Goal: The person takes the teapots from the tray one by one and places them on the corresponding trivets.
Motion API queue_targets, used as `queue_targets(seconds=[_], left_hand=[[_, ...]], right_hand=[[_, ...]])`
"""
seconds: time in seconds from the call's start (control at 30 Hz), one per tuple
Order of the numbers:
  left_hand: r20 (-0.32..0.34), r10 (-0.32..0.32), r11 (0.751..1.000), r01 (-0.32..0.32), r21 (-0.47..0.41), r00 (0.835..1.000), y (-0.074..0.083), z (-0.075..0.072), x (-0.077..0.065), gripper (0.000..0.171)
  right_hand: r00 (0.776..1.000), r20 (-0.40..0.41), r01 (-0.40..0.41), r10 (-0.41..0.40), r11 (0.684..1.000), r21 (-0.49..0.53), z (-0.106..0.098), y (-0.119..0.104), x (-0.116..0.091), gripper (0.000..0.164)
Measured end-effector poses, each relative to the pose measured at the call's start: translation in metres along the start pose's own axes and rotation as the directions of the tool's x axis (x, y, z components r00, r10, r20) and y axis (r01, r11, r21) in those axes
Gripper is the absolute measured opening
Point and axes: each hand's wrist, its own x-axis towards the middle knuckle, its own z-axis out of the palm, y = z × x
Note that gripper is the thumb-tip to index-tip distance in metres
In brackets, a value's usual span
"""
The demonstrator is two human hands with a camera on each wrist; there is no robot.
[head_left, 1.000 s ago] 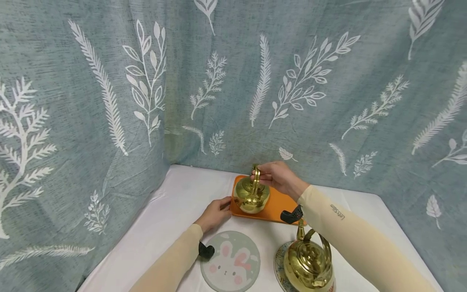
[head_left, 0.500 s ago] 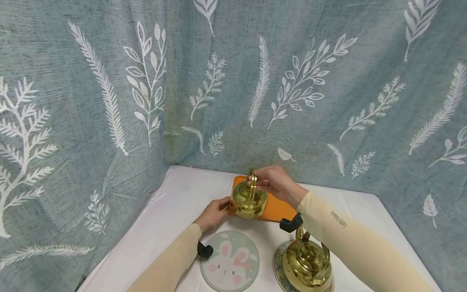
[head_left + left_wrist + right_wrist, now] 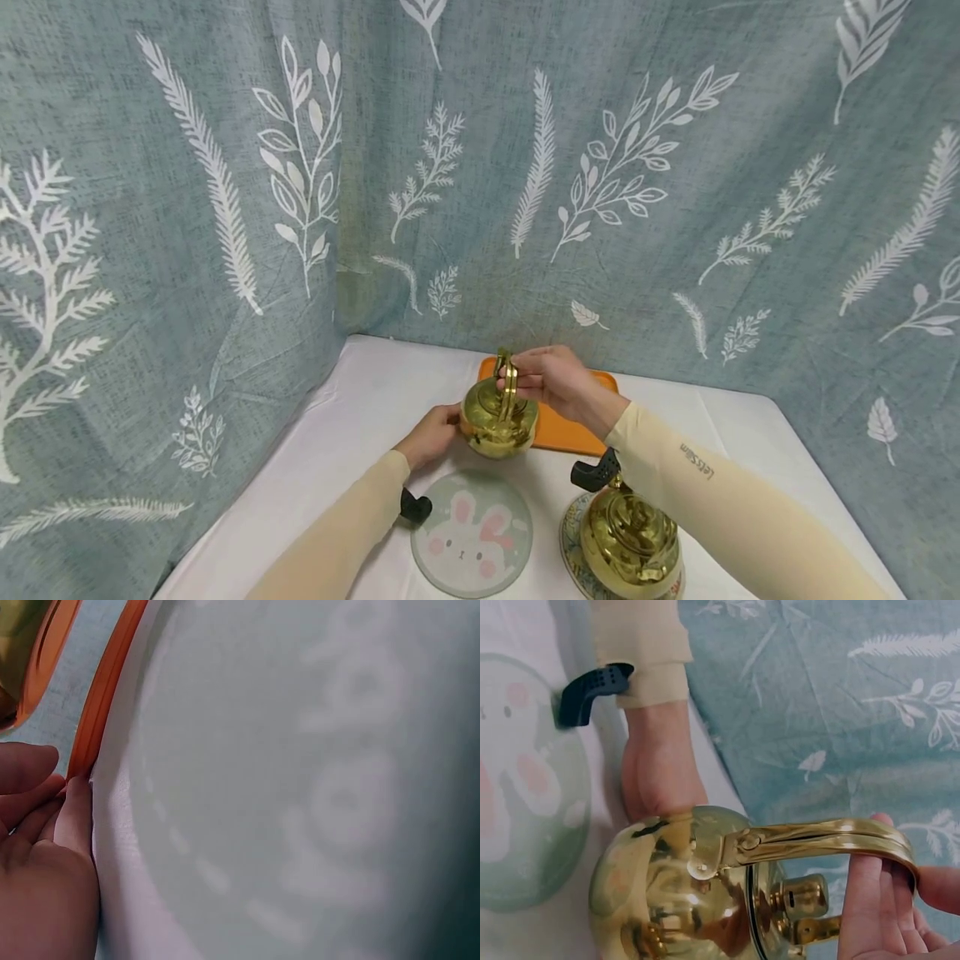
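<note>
A brass kettle (image 3: 498,423) hangs from my right hand (image 3: 558,382), which grips its arched handle from above. In the right wrist view, the fingers pass under the kettle's handle (image 3: 840,834) and the thumb lies over its outer side. Behind the kettle lies an orange tray (image 3: 570,429), partly covered by it. My left hand (image 3: 431,435) is at the tray's left end, its fingertips hidden by the kettle in the head view. The left wrist view has those fingertips against the tray's rim (image 3: 109,686), the thumb standing apart. Above them shows the kettle's underside, raised off the tray.
A second brass kettle (image 3: 630,537) stands on a patterned round plate (image 3: 573,546) at the front right, below my right forearm. A round rabbit-print mat (image 3: 471,546) lies in front of my left hand. A leaf-print curtain (image 3: 480,200) borders the white table.
The kettle in my right hand has left the tray and moved left and toward me, uncovering more of the tray. My left hand has barely moved.
</note>
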Motion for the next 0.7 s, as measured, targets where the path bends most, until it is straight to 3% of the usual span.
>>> queue_targets(seconds=[0.27,0.7], left_hand=[[0.004,0.010,1.000,-0.010,0.008,1.000,-0.002,-0.003,0.007,0.047],[0.014,-0.017,0.999,0.017,-0.048,1.000,0.003,-0.006,0.000,0.051]], right_hand=[[1.000,-0.005,0.014,-0.013,1.000,0.019,0.006,0.001,-0.007,0.041],[0.999,0.022,0.024,-0.025,0.998,0.050,0.016,0.008,-0.028,0.044]])
